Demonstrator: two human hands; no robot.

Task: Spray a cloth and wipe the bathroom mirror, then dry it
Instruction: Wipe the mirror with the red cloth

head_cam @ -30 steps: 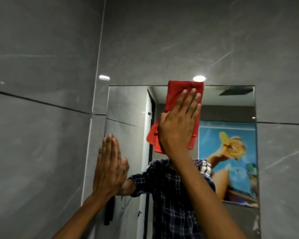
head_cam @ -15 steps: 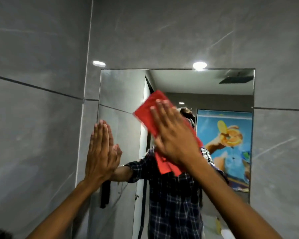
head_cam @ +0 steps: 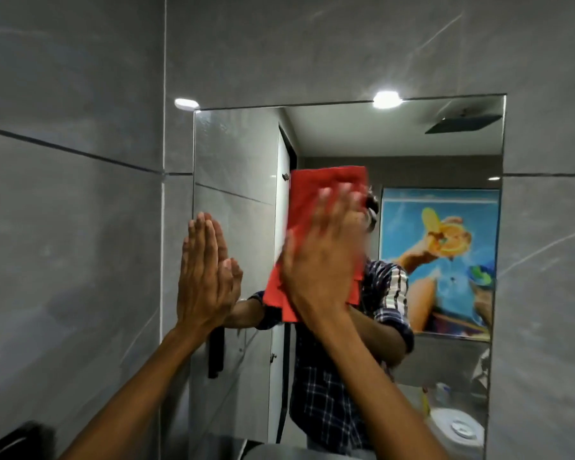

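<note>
A frameless rectangular mirror (head_cam: 395, 147) hangs on the grey tiled wall. A red cloth (head_cam: 312, 197) lies flat against the glass at mid height, left of centre. My right hand (head_cam: 322, 257) presses on the cloth with fingers spread and pointing up; the hand is motion-blurred. My left hand (head_cam: 205, 270) rests flat against the mirror's left edge, fingers together and upright, holding nothing. The mirror reflects a person in a checked shirt behind the cloth.
Grey tiled walls (head_cam: 70, 227) meet in a corner just left of the mirror. A colourful poster (head_cam: 445, 260), a white door and a toilet (head_cam: 458, 429) show only as reflections. A dark object (head_cam: 10, 439) sits at the bottom left corner.
My right hand swept the red cloth from the mirror's top down and leftwards, then back upright near the middle. My left hand stayed flat on the mirror's left edge.
</note>
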